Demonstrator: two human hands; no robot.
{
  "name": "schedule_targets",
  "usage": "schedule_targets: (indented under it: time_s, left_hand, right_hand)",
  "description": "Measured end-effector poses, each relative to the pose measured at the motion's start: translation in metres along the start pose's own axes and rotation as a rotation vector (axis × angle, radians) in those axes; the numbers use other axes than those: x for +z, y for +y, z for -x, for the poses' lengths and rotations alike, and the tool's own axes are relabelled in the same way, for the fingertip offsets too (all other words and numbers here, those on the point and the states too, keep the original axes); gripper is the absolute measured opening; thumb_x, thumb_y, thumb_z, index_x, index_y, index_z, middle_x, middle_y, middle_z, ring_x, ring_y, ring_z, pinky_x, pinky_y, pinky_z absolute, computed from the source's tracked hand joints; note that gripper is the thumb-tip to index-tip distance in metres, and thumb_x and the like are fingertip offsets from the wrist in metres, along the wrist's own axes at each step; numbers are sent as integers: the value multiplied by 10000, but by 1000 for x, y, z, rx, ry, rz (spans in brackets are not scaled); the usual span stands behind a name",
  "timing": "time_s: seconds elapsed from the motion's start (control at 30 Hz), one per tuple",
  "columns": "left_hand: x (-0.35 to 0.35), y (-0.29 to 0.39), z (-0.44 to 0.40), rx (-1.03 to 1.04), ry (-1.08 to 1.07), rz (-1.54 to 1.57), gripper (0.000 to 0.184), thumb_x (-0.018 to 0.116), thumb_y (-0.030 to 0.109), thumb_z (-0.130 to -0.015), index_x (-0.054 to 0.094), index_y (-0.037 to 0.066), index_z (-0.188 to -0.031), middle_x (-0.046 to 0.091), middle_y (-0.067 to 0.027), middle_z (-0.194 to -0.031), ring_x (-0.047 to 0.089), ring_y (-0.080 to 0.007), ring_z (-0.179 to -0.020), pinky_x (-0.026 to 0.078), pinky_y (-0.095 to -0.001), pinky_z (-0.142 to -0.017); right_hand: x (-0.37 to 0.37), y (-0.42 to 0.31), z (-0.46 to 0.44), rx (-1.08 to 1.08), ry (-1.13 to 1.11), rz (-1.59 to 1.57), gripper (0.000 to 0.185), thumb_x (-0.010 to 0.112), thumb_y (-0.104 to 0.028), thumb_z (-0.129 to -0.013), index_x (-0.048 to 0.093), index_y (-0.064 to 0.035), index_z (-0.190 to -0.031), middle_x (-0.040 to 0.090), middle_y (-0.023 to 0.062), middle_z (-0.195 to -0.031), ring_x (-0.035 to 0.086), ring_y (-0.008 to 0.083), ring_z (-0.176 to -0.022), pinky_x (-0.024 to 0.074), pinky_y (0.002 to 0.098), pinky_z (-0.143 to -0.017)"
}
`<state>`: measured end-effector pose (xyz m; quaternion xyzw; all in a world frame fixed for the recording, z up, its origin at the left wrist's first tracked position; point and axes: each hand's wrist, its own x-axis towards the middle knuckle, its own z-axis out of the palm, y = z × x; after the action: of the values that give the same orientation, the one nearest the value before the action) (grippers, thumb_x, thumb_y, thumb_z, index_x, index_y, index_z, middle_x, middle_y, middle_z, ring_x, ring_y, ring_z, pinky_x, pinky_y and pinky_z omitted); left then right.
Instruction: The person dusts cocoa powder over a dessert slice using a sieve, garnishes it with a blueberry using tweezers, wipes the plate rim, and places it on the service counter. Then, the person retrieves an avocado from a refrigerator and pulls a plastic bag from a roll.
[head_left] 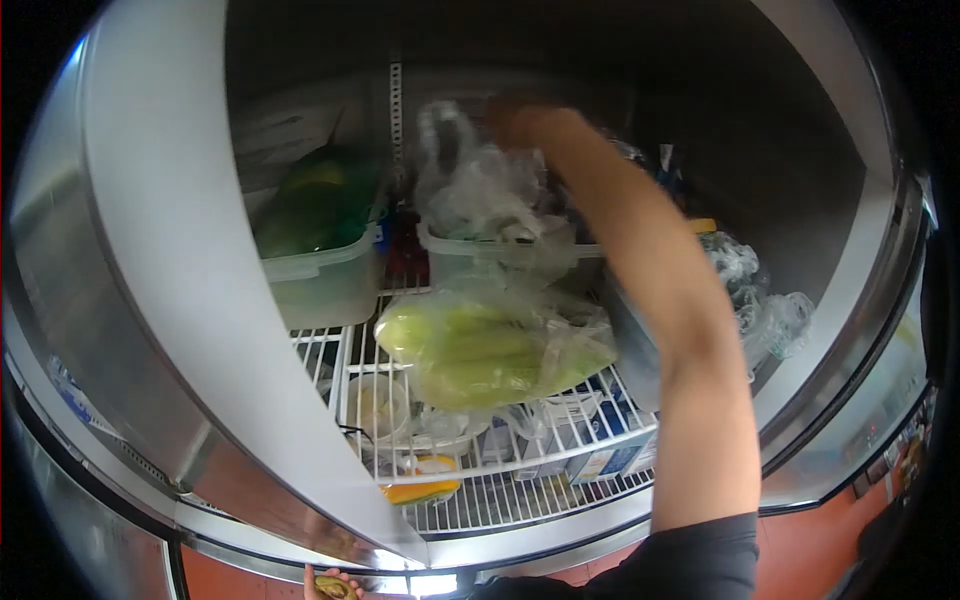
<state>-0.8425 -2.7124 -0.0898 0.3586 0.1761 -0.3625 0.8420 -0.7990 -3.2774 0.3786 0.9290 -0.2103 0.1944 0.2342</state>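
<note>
My right arm reaches deep into a refrigerator, and my right hand [520, 120] is at the back, above a clear plastic bag [485, 185] in a translucent tub [455, 262]. Shadow and blur hide its fingers. At the bottom edge, my left hand [313, 584] is closed around a green-brown oval fruit [336, 588] that looks like an avocado, partly cut off by the frame. Below my right forearm, a clear bag of pale green celery-like stalks [480, 350] lies on the white wire shelf [500, 465].
A tub [325, 285] with dark green contents stands on the left. Crumpled plastic bags [770, 310] sit at the right. The lower shelf holds a yellow-orange item [425, 490] and boxes [605, 460]. A white divider post [170, 200] rises on the left.
</note>
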Motion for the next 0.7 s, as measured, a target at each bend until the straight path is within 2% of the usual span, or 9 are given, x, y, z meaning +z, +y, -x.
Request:
schedule_targets:
  time_s: [0.07,0.1,0.2,0.27,0.37,0.47,0.53,0.6,0.7]
  left_hand:
    - [0,1,1,1,-39,34,422,490,428,-868,579,16,-885,608,-144,-800,585,-275,-699,488,-368,-598]
    - [-17,-3,-16,3,161,27,461,418,517,-858,481,70,-954,531,-92,-770,524,-280,-631,421,-404,-529]
    - [0,3,-14,19,265,-15,451,362,496,-875,467,69,-975,524,-104,-795,526,-284,-634,431,-417,-540]
    - [-27,7,-31,-2,63,-49,452,369,483,-872,474,76,-1040,525,-121,-912,531,-279,-747,443,-446,-613]
    - [-18,12,-20,-15,-38,13,452,392,457,-873,498,99,-1128,521,-104,-1094,482,-283,-1003,418,-510,-798]
    - [-7,13,-15,32,55,49,525,436,527,-861,571,22,-808,582,-145,-716,566,-318,-671,474,-452,-586]
    - [8,16,2,84,131,211,539,428,526,-866,576,19,-761,573,-155,-659,565,-332,-610,479,-445,-535]
    - [-13,16,1,112,22,60,392,421,405,-886,491,110,-1135,540,-60,-1070,516,-243,-966,465,-422,-756]
    - [-25,25,11,112,147,23,411,423,475,-864,488,114,-1051,537,-64,-958,529,-254,-826,444,-415,-633]
  right_hand:
    - [-23,1,13,-155,-79,-183,725,573,-519,-741,377,-153,-1336,421,118,-1328,489,275,-1136,340,429,-1004]
    - [-84,-51,61,69,-290,-507,781,544,-568,-745,288,-198,-1383,387,137,-1353,412,267,-1218,318,424,-1019]
    - [-90,-84,77,-294,-149,-511,648,556,-453,-767,393,-180,-1331,355,155,-1371,392,258,-1236,342,407,-1000]
    - [-100,-108,79,-653,78,-818,461,561,-317,-751,577,-76,-1143,492,180,-1248,523,268,-1103,399,366,-949]
    - [-127,-128,63,-483,-184,-899,307,548,-220,-720,664,-4,-904,630,162,-1022,612,287,-936,443,328,-897]
    - [-63,-148,13,-269,-96,293,274,523,-202,-750,668,18,-825,668,128,-841,638,303,-828,468,308,-847]
    - [-11,-161,6,-320,-235,337,268,522,-204,-754,660,6,-847,658,125,-867,629,302,-845,465,316,-851]
    - [26,-173,7,-373,-301,312,265,521,-206,-757,652,-5,-870,647,123,-892,620,301,-862,462,323,-855]
    - [45,-183,13,-416,-313,263,263,520,-209,-762,640,-23,-903,631,118,-930,607,300,-889,457,334,-861]
